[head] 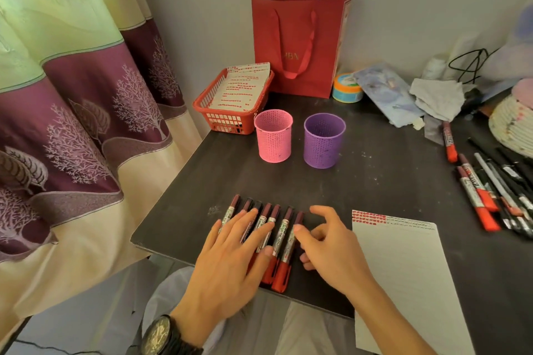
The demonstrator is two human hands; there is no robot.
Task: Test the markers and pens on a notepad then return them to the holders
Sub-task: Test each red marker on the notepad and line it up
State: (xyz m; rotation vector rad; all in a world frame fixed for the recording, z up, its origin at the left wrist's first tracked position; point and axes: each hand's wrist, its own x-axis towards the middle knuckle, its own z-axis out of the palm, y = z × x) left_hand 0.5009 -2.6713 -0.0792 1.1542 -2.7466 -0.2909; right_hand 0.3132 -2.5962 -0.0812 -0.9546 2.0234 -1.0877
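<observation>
Curtain (72, 124), green over purple with tree print, fills the left of the frame. Dark table (375, 181) takes the centre and right.

Red paper bag (300, 43) stands upright at top centre, against the wall. Notepad (403, 282) lies at lower right, with red test marks along its top edge. Red basket (227, 122) sits upper centre-left, beside the bag, and holds marked sheets.

Left hand (230, 262), lower centre, lies flat with fingers straight and spread, resting on a row of markers (284, 228). Right hand (331, 251) is just right of it, fingers loosely bent and gripping nothing, with the thumb tip touching the rightmost marker. The hands are close together but not touching. The markers lie side by side near the table's front edge, red caps toward the person.

Purple holder (324, 141) and pink holder (273, 137) stand upright at centre, near each other. I can see nothing standing in either.

A loose pile of pens (484, 190) lies at the right edge. There is a watch (167, 337) on the left wrist.
</observation>
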